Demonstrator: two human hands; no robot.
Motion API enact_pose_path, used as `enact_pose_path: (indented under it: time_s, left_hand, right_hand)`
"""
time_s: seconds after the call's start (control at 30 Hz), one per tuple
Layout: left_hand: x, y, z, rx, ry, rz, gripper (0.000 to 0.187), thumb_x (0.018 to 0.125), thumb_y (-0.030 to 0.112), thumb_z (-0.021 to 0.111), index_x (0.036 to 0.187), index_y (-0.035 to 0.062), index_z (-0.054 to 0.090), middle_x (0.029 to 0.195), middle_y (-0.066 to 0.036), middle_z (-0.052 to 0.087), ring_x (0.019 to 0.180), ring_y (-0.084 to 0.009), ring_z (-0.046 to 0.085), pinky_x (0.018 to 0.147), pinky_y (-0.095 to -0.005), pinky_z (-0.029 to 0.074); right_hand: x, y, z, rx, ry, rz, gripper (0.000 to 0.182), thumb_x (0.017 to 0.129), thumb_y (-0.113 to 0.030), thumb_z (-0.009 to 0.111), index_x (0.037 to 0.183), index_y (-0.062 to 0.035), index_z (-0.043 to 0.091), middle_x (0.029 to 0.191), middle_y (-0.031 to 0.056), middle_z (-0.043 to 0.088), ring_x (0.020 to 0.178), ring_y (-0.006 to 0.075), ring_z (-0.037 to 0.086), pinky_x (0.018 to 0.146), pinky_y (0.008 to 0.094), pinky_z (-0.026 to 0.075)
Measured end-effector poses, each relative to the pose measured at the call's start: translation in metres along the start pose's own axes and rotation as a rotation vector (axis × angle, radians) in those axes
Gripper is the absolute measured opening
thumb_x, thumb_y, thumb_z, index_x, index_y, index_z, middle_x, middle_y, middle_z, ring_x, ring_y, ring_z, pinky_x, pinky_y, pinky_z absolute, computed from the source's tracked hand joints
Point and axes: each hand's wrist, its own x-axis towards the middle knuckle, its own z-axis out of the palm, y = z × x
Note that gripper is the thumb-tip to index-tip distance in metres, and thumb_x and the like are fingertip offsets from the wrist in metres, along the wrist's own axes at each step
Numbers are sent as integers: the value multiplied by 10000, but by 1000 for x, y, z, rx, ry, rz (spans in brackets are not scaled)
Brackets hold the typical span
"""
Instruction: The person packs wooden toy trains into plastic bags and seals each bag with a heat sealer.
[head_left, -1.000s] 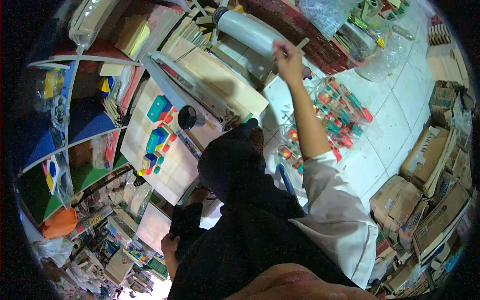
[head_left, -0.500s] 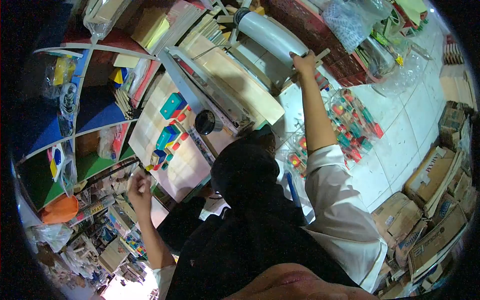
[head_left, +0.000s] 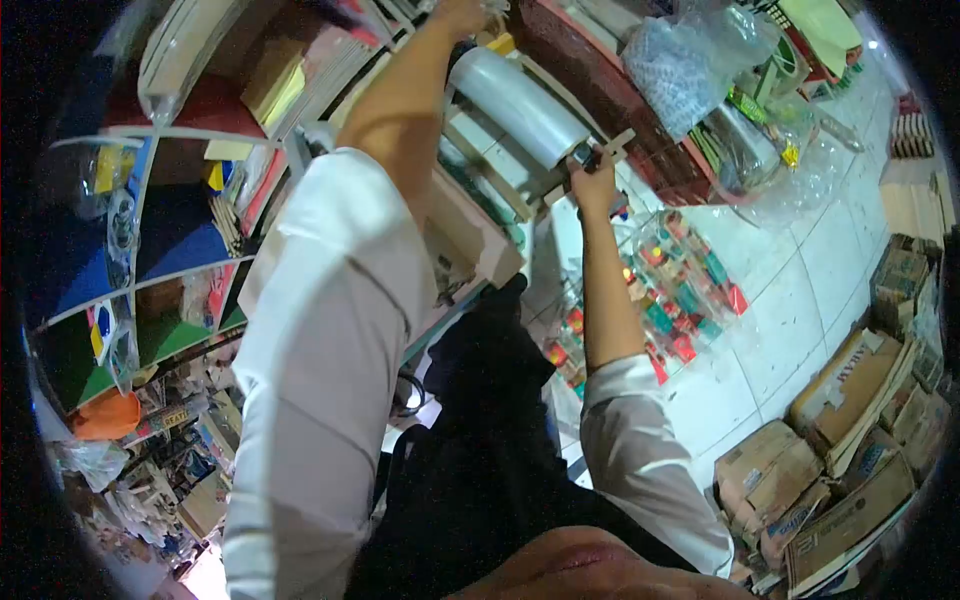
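A large roll of clear plastic film (head_left: pixel 520 105) lies at a slant in a wooden frame (head_left: pixel 620 148) at the top centre. My right hand (head_left: pixel 594 180) is closed around the dark end piece at the roll's lower right end. Up by the far end of the roll is my left hand (head_left: pixel 462 16), cut by the top edge of the view; its fingers are blurred and what they hold, if anything, cannot be made out. My left forearm crosses over the worktable and hides much of it.
Bagged red and green wooden pieces (head_left: pixel 665 290) lie on the tiled floor right of the table. Compartment shelves (head_left: pixel 145 210) stand at the left. A red-brown wooden box (head_left: pixel 600 75) holds plastic bags at the top right. Cardboard boxes (head_left: pixel 770 465) are stacked at the lower right.
My left hand has moved from the lower left up across the table to the roll's far end. My right hand has shifted slightly down, still at the near end. The view has shifted a little.
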Motion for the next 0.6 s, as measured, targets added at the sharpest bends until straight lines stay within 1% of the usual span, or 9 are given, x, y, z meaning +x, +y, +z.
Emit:
enact_pose_path:
  time_s: [0.03,0.07,0.1,0.17,0.27,0.37,0.4,0.5,0.6]
  left_hand:
    - [-16,7,5,-6,-22,-85,387,812,356,585,962,5,642,849,-154,647,816,-199,619,760,-348,463]
    - [-7,-16,50,-211,-56,-235,465,811,416,562,1015,1,619,935,-160,634,865,-225,610,775,-364,460]
    - [-7,-22,68,-416,-93,-383,545,811,476,539,1069,-2,595,1022,-165,620,915,-251,602,791,-380,456]
    - [-33,-1,87,-1259,36,-909,731,782,588,514,1208,-5,491,1204,-167,527,1095,-282,507,903,-425,388]
    - [-5,-22,141,-1415,93,-994,773,748,596,554,1222,-8,471,1183,-165,538,1047,-282,536,872,-396,417]
    - [12,-48,204,-1636,166,-1147,844,697,608,613,1243,-11,441,1152,-161,555,975,-281,578,826,-353,461]
    - [-23,-15,143,-1834,101,-787,864,702,670,554,1303,68,408,1314,-167,425,1274,-285,305,1034,-491,178]
    - [-18,-7,120,-1629,-76,-975,798,678,663,582,1239,106,478,1246,-143,491,1206,-285,389,983,-518,259]
    - [-16,-20,133,-1781,-200,-929,694,680,634,596,1144,122,531,1135,-107,550,1089,-264,478,889,-513,365]
  right_hand:
    - [-3,-15,-9,-28,-22,22,477,678,-149,684,1088,27,515,846,104,589,767,195,568,719,295,452]
    - [0,-6,-4,61,-38,89,451,655,-112,693,1056,20,533,918,177,540,802,287,533,741,353,433]
    - [-4,-11,-6,15,-12,56,450,665,-126,701,1059,14,535,944,178,533,815,287,534,754,353,432]
    - [-7,-19,-9,-77,16,-22,449,678,-135,703,1067,13,533,955,179,524,813,285,535,759,354,433]
    - [-9,-28,-15,64,-66,108,508,685,-155,708,1120,11,505,962,175,511,849,303,533,784,369,427]
    - [-9,-31,-18,-92,-88,-21,547,681,-170,711,1151,-4,486,966,178,493,883,331,511,792,385,422]
    - [-10,-37,-19,-96,-91,-17,547,681,-170,711,1151,-4,486,966,178,493,883,331,511,792,385,422]
    - [-5,-54,-16,-233,-142,52,561,673,-167,711,1159,-9,480,993,197,473,903,353,499,811,398,411]
    - [-8,-49,-14,-266,-127,55,540,677,-168,713,1145,-9,495,1002,212,461,913,365,500,829,412,403]
